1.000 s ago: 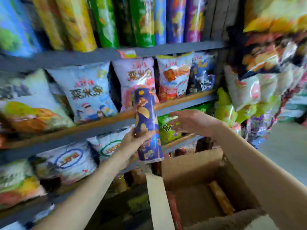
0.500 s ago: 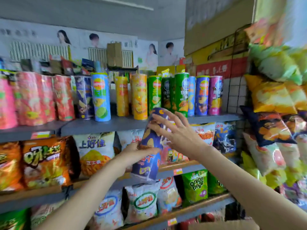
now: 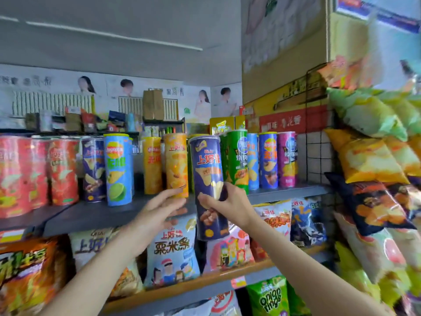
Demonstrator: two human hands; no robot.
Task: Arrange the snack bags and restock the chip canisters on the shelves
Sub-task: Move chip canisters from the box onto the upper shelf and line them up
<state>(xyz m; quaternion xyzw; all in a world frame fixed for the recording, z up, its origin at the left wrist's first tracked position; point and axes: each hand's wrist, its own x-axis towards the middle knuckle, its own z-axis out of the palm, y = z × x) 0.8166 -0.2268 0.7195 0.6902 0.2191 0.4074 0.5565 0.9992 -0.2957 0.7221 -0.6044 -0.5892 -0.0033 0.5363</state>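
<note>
Two hands (image 3: 159,210); one held navy canister (image 3: 208,185); four red canisters (image 3: 61,172) on shelf.

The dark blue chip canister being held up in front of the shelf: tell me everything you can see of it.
The dark blue cylindrical chip canister is a tall tube, seemingly printed cardboard, with a pale lid on top, large orange-yellow characters near the top and pictures of chips below. It is upright, slightly tilted, in front of the grey top shelf, its base below the shelf edge. The right hand grips its middle, with fingers and thumb curled round it. The left hand is open beside it; whether it touches is unclear.
</note>
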